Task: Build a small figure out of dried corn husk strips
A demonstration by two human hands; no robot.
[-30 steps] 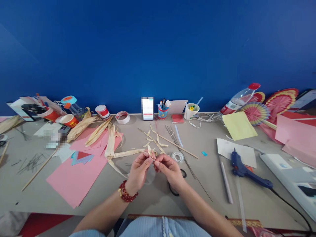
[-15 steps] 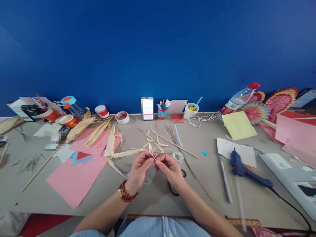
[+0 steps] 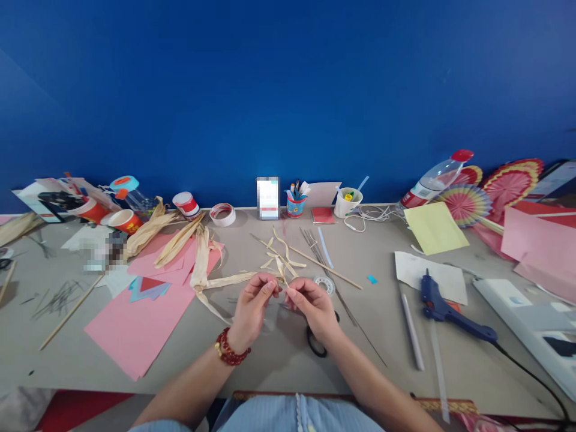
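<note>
Near the middle of the table, my left hand [image 3: 254, 306] is closed in a pinch, a bracelet of red beads on its wrist. Facing it, my right hand [image 3: 312, 306] pinches the lower end of a small piece of dried husk [image 3: 281, 268], whose pale tips point up between the hands. What the left fingertips hold is too small to make out. Black-handled scissors [image 3: 317, 342] lie partly under my right hand, beside a roll of clear tape [image 3: 324, 286]. Long husk strips [image 3: 234, 279] lie to the left, and short husk pieces [image 3: 288, 246] just beyond the hands.
Pink paper [image 3: 137, 327] and husks [image 3: 180, 241] lie on the left. Wires and a wooden stick [image 3: 335, 273] are right of centre. Further right are a blue glue gun [image 3: 438, 309], yellow paper [image 3: 436, 228] and a bottle [image 3: 436, 180]. Cups stand along the blue wall.
My two hands have moved slightly apart at the fingertips. The left fingers have drawn away to the left, and the husk piece now sits nearer my right fingertips.
</note>
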